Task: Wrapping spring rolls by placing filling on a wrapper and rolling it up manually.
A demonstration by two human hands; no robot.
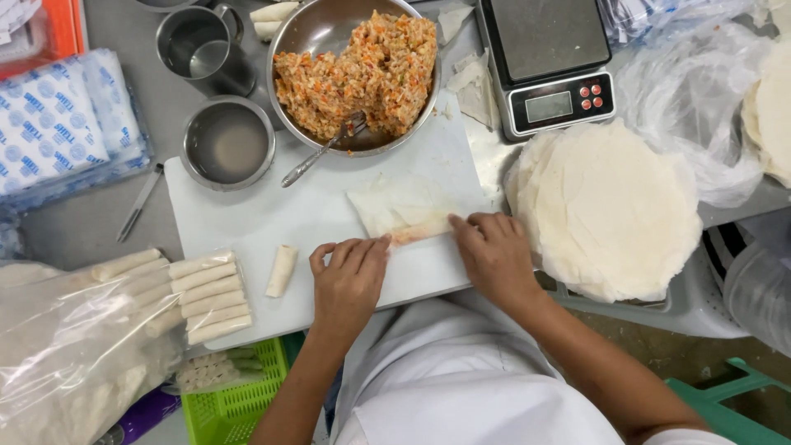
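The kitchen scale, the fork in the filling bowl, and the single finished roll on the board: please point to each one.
kitchen scale (548,37), head view, on its grey weighing plate.
fork (317,156), head view, on the middle of its handle.
finished roll (281,271), head view, on its middle.

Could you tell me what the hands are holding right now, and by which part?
Both hands pinch one half-rolled wrapper on the white board: left hand at the roll's left end, right hand at its right end.

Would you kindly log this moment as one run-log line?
left hand: on wrapper | right hand: on wrapper, rolling edge | filling bowl behind | finished roll left
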